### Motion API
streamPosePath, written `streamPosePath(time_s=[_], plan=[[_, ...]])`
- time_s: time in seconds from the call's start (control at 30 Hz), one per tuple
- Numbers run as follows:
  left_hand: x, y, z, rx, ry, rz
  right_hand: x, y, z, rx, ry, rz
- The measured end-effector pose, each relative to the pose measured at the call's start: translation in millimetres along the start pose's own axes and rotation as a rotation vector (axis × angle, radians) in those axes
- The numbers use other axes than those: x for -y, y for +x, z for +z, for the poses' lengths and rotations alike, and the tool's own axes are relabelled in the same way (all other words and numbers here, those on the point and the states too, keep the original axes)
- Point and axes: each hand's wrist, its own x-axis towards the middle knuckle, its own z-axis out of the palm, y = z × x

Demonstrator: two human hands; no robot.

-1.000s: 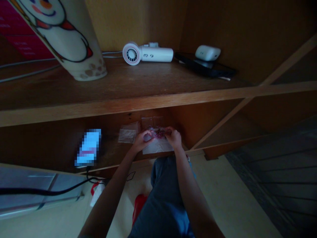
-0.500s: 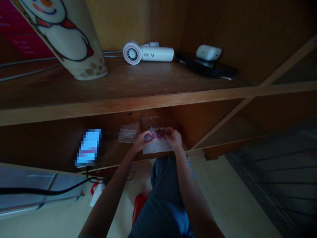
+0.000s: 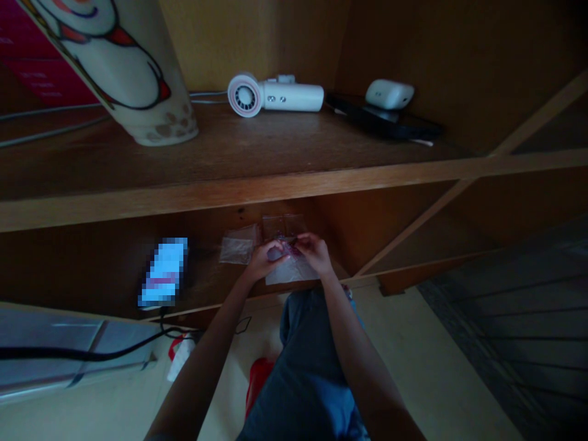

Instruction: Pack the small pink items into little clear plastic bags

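We pinch the small pink bundle (image 3: 289,247) narrowly between our left hand (image 3: 265,260) and right hand (image 3: 316,254); it looks light and soft, and the slippery clear plastic bag (image 3: 291,271) beneath is best taken by its edge.

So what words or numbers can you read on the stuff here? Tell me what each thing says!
No words can be read here.
The dark pink box has pale lines of print, too blurred to read.
The bright screen is too pixelated to read.
The white hair dryer shows no words that I can make out.
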Motion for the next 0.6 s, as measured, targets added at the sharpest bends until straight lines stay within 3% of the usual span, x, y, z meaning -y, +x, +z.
streamPosePath(time_s=[0.13,0.37,0.6], plan=[[4,1,1.4,-0.006,0.03,0.016,4,0,6,0.109,0.136,-0.055],[4,0,1.1,-0.009,-0.008,0.026,4,3,-12,-0.175,-0.206,0.016],[4,-1,1.3,0.004,-0.029,0.05,4,13,-10,-0.185,-0.411,0.047]])
